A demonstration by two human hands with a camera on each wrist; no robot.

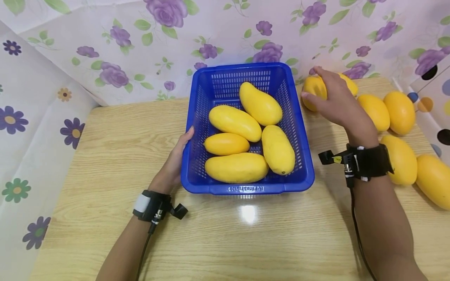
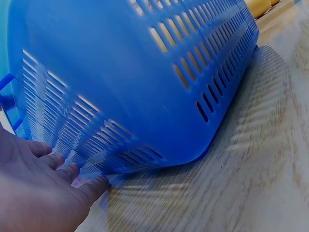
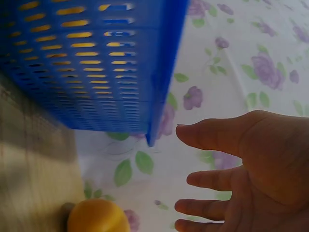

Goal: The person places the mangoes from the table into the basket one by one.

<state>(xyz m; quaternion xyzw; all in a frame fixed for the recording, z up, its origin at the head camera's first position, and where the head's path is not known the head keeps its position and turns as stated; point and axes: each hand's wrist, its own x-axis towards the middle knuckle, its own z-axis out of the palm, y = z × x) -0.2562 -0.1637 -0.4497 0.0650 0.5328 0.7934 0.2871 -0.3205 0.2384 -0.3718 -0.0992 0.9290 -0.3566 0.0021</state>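
Note:
A blue slotted plastic basket stands on the table with several yellow mangoes lying inside. My left hand rests against the basket's left side, its thumb by the rim; in the left wrist view the fingers lie nearly straight along the slotted wall. To the right of the basket, my right hand is over an orange-yellow mango, thumb and fingers spread. In the right wrist view the fingers are straight and hold nothing, and that mango shows lower left, apart from them.
More mangoes lie on the table right of the basket, among them one mango at the back and another mango near the right edge. A flowered sheet hangs behind the wooden table. Each wrist wears a strapped camera with a cable.

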